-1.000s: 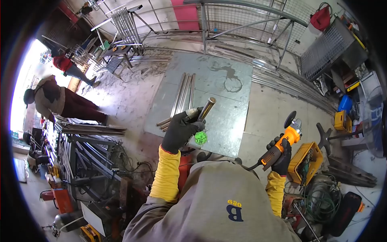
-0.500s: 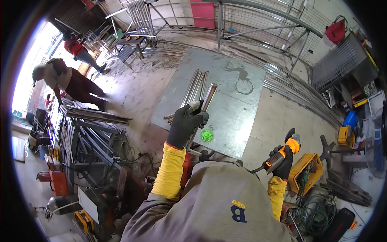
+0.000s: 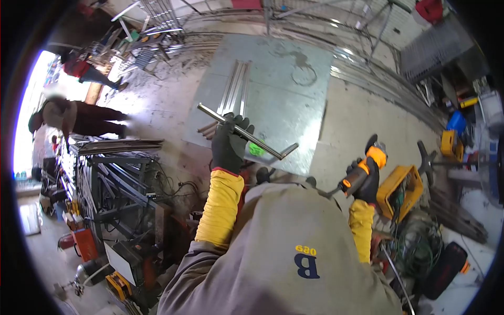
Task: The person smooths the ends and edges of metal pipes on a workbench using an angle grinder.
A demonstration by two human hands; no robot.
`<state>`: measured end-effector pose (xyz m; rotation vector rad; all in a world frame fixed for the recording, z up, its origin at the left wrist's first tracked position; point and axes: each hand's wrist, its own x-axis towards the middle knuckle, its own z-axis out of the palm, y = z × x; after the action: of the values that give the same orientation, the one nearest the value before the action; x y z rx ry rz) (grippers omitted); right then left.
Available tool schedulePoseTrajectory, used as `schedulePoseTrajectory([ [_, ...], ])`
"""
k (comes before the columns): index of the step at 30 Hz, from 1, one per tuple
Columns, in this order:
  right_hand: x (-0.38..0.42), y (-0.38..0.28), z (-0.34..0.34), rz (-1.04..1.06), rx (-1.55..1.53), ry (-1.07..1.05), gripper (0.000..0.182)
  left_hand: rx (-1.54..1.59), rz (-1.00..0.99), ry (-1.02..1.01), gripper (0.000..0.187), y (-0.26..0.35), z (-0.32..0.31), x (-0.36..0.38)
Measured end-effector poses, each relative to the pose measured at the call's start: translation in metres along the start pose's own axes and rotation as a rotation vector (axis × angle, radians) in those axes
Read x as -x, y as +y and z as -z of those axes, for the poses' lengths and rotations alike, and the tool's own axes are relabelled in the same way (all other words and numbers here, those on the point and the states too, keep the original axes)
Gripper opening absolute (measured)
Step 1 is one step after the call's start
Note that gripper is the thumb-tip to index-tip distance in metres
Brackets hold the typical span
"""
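My left hand, in a black glove, is closed around an L-shaped metal tube. Its long part slants from upper left to lower right, and a short leg angles off at the lower end. Beneath it lies a grey metal sheet on the floor, with several loose metal tubes just beyond my fingers. A round green label shows on the sheet beside the tube. Off to the right, my gloved right hand grips an orange and black angle grinder, its head pointing away from me.
A yellow crate with cables stands right of the grinder. At left is a metal rack loaded with bars, and a person bends beside it. Another person is farther back. Long tubes lie along the back right.
My left hand has turned the tube from steeply raised to a flatter slant, its lower end swinging right. The grinder stays in my right hand. The whole view has shifted slightly.
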<state>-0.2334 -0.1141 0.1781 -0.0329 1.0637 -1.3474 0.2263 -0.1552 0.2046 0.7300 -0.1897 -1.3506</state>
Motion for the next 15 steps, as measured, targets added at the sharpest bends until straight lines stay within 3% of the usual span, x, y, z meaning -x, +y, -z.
schedulePoseTrajectory([
  [2, 0.001, 0.0, 0.007, -0.028, -0.034, -0.051, 0.036, 0.113, 0.112, 0.024, 0.037, -0.026, 0.03, 0.005],
  [4, 0.013, -0.001, -0.009, 0.019, -0.054, 0.021, 0.036, 0.025, 0.128, 0.249, 0.04, -0.042, 0.035, 0.017],
  [6, 0.018, -0.004, -0.009, 0.003, -0.063, -0.012, 0.033, 0.035, 0.157, 0.31, 0.044, -0.046, 0.041, 0.024],
  [10, 0.022, -0.007, -0.005, -0.032, -0.057, 0.026, 0.032, 0.083, 0.135, 0.277, 0.035, -0.043, 0.054, 0.028],
  [14, 0.027, -0.008, -0.004, -0.019, -0.044, -0.003, 0.032, 0.029, 0.091, 0.149, 0.034, -0.037, 0.051, 0.022],
  [15, 0.03, -0.008, -0.006, -0.02, -0.033, 0.008, 0.032, 0.035, 0.085, 0.026, 0.032, -0.035, 0.054, 0.018],
])
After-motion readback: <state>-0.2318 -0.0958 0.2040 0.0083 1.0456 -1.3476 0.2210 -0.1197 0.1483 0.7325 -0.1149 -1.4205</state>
